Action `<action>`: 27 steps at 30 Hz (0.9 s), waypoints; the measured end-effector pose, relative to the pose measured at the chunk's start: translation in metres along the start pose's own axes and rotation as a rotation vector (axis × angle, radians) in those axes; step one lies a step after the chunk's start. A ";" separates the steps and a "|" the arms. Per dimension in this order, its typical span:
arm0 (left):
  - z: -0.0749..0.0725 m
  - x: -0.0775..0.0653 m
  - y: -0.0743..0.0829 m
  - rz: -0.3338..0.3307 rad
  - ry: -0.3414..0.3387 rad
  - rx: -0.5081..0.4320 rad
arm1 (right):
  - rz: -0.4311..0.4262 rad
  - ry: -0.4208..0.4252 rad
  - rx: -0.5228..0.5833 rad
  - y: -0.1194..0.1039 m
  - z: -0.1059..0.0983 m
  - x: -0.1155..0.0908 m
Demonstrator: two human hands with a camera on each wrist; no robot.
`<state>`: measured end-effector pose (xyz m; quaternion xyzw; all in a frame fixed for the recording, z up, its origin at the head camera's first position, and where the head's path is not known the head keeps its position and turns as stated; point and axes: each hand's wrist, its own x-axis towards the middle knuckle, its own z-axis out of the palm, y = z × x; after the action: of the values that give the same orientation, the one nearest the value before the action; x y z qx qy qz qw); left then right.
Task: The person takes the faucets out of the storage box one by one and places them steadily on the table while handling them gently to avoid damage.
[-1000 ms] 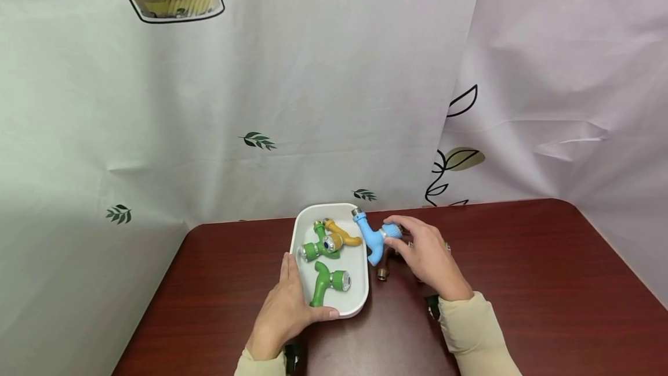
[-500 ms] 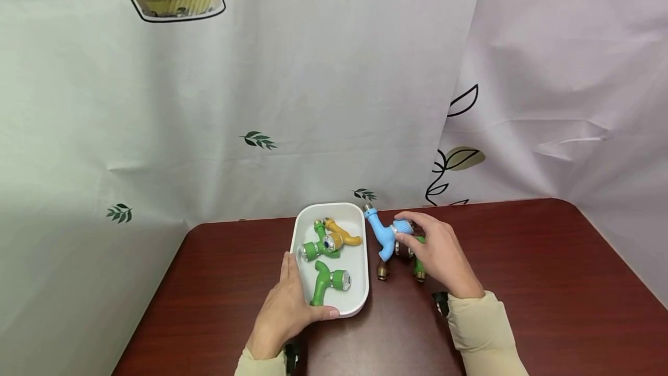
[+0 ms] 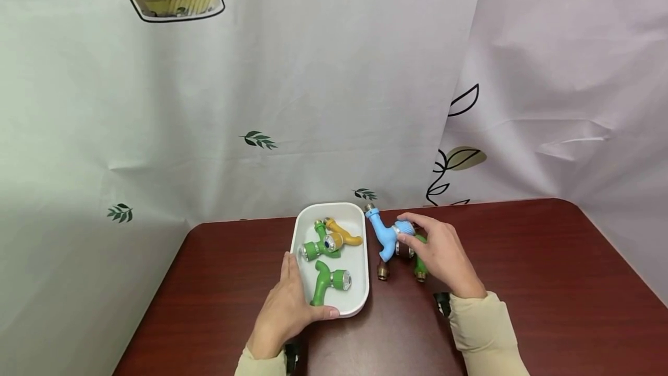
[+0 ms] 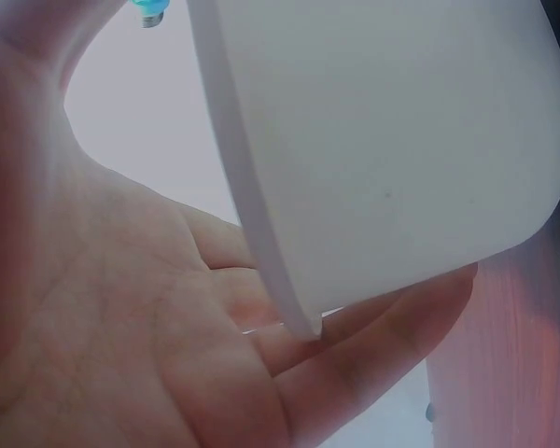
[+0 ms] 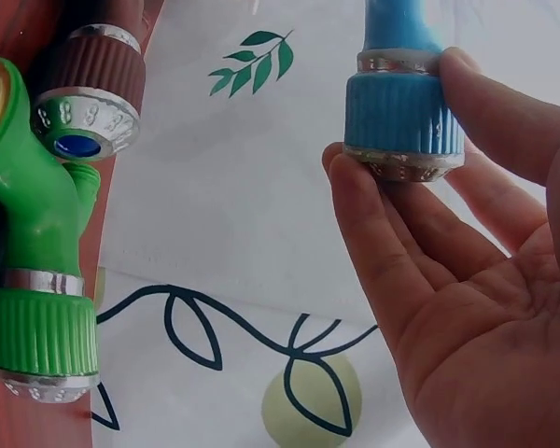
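My right hand (image 3: 440, 254) pinches the ridged knob of a blue tap (image 3: 386, 238) between thumb and fingers, to the right of the white tray (image 3: 357, 300). The right wrist view shows the fingertips at the blue knob (image 5: 403, 114). My left hand (image 3: 287, 306) rests against the tray's near left corner, fingers extended along its outer side and thumb on the near rim. Two green taps, one near (image 3: 325, 283) and one farther back (image 3: 319, 249), lie in the tray with a yellow tap (image 3: 345, 237), which overlaps the farther green one.
Partly hidden behind the blue tap and right hand, a brown tap (image 3: 383, 271) and another green tap (image 3: 420, 268) lie on the dark red table (image 3: 522, 283). A white printed cloth (image 3: 339, 103) hangs along the table's back edge.
My right hand has carried the blue tap rightward, away from the tray's right rim, mostly in the first half second. The left hand and tray have stayed in place.
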<state>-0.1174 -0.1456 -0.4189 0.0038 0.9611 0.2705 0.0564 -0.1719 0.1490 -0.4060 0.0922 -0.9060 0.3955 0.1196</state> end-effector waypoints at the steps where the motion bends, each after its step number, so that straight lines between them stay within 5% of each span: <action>1: 0.000 0.000 0.000 0.001 0.001 -0.001 | 0.007 -0.005 0.002 0.000 -0.001 0.000; 27: 0.000 -0.001 -0.001 0.016 0.011 -0.006 | 0.022 -0.010 -0.056 0.015 -0.028 -0.013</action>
<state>-0.1161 -0.1465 -0.4198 0.0100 0.9605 0.2737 0.0487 -0.1598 0.1801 -0.4015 0.0809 -0.9183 0.3707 0.1133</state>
